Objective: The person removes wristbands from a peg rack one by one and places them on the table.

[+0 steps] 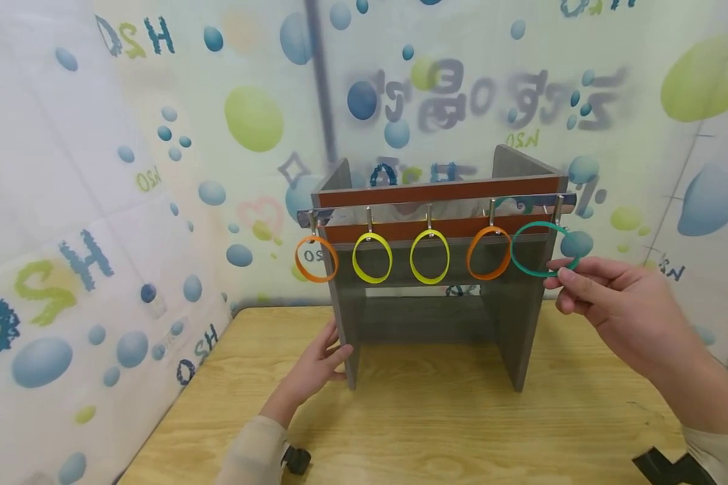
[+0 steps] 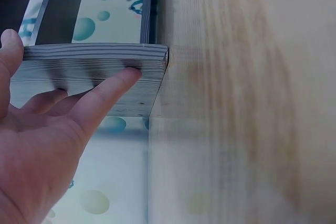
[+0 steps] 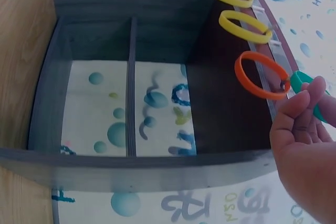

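Right hand (image 1: 625, 303): thumb and fingertips brought together, pinching a green ring (image 1: 532, 273) by its lower right edge.

Green ring: one, held before the right end of the rack, just below the last hook; whether it sits on that hook cannot be told.

Left hand (image 1: 315, 367): fingers extended and spread, gripping no loose object; fingertips touch the outer face of the left side panel (image 1: 347, 330), low down, thumb by its front edge.

Hanging rings, four, one to a hook (image 1: 492, 212), from right to left: orange ring (image 1: 489, 276), nearest the green one; yellow ring (image 1: 431, 280); second yellow ring (image 1: 373, 279); second orange ring (image 1: 317, 279), at the far left.

Rail: one, shiny, carrying five hooks across the rack's upper front.

Rack (image 1: 524, 323): grey, wood-grained, upright, with two side panels, crosspieces between them and two red-brown strips (image 1: 437, 193) at the front.

Table (image 1: 431, 431): pale wood grain, beneath the rack.

Sleeves (image 1: 255, 448): beige, one at each forearm.

Backdrop (image 1: 249, 67): white, printed with blue and green bubbles and "H2O" lettering, behind and at both sides.
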### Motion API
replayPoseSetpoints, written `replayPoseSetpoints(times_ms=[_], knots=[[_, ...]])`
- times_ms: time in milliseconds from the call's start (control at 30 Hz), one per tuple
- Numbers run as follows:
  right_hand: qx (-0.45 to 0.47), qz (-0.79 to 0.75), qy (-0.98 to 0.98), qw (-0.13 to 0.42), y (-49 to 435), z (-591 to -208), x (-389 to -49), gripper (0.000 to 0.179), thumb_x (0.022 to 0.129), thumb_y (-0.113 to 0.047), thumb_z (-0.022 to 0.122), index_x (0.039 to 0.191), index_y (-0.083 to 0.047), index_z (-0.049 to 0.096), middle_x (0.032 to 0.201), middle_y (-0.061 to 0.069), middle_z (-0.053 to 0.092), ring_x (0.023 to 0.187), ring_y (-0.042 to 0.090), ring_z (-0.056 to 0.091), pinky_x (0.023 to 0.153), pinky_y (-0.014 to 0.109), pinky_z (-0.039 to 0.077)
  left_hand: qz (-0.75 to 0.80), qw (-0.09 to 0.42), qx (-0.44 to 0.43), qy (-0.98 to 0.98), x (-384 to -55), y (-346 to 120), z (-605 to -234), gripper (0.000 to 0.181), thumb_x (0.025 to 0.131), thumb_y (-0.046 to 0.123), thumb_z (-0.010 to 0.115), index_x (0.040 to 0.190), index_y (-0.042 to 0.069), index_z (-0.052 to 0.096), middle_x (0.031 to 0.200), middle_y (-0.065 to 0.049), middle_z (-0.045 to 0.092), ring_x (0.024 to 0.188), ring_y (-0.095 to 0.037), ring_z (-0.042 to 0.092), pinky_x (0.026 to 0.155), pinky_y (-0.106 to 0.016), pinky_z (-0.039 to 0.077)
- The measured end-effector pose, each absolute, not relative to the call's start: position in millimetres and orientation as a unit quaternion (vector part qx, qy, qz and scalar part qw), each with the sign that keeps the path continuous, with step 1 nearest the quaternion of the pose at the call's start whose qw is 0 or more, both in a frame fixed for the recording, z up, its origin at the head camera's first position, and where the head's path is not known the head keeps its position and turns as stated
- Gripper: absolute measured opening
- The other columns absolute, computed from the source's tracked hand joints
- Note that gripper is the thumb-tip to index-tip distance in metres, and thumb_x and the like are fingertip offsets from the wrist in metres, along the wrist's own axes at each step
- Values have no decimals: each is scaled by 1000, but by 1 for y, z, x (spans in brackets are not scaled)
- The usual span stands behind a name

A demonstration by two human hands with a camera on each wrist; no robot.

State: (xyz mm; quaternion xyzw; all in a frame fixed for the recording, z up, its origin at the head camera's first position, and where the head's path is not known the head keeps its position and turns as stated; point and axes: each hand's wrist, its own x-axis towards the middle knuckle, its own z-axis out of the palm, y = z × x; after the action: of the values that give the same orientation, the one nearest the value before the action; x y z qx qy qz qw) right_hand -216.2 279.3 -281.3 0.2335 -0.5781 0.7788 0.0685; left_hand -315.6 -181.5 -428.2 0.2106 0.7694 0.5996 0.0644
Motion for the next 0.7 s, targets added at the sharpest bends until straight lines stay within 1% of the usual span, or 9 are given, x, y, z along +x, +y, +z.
replayPoseSetpoints(times_ms=[67, 167, 300, 400, 567, 700], knots=[[239, 775, -582, 59, 275, -282, -215, 24, 108, 8, 52, 107, 4, 76, 112, 7, 79, 75, 17, 70, 74, 27, 62, 598, 65, 213, 770, -316, -181, -428, 77, 112, 19, 57, 172, 37, 13, 177, -19, 23, 153, -54, 38, 91, -58, 64], [239, 765, -597, 42, 267, -284, -213, 25, 109, 5, 51, 111, 3, 76, 109, 6, 79, 77, 16, 68, 74, 27, 60, 595, 70, 213, 772, -316, -181, -427, 78, 112, 19, 57, 173, 35, 11, 177, -20, 21, 154, -55, 36, 92, -58, 64], [213, 751, -625, 18, 253, -287, -211, 23, 110, 0, 53, 111, -3, 77, 105, 4, 80, 77, 16, 66, 76, 25, 60, 593, 75, 212, 773, -317, -182, -427, 78, 112, 19, 56, 173, 35, 10, 178, -20, 19, 155, -54, 34, 94, -59, 63], [194, 736, -649, 4, 241, -288, -209, 20, 110, -5, 57, 109, -6, 77, 102, 2, 80, 76, 15, 65, 76, 24, 60, 594, 76, 214, 772, -317, -182, -428, 78, 112, 19, 56, 173, 35, 9, 178, -19, 18, 155, -54, 34, 94, -59, 63], [168, 707, -686, -19, 221, -290, -206, 15, 109, -12, 62, 110, -7, 76, 99, 1, 80, 73, 16, 63, 74, 26, 58, 599, 75, 214, 768, -318, -182, -429, 78, 112, 18, 56, 173, 35, 9, 178, -19, 18, 155, -55, 34, 94, -59, 63], [142, 680, -718, -39, 206, -295, -205, 19, 109, -19, 64, 116, -4, 74, 101, 0, 79, 73, 15, 61, 76, 28, 57, 601, 74, 212, 767, -318, -182, -429, 79, 112, 18, 57, 173, 35, 9, 178, -19, 18, 155, -55, 34, 94, -59, 63]])
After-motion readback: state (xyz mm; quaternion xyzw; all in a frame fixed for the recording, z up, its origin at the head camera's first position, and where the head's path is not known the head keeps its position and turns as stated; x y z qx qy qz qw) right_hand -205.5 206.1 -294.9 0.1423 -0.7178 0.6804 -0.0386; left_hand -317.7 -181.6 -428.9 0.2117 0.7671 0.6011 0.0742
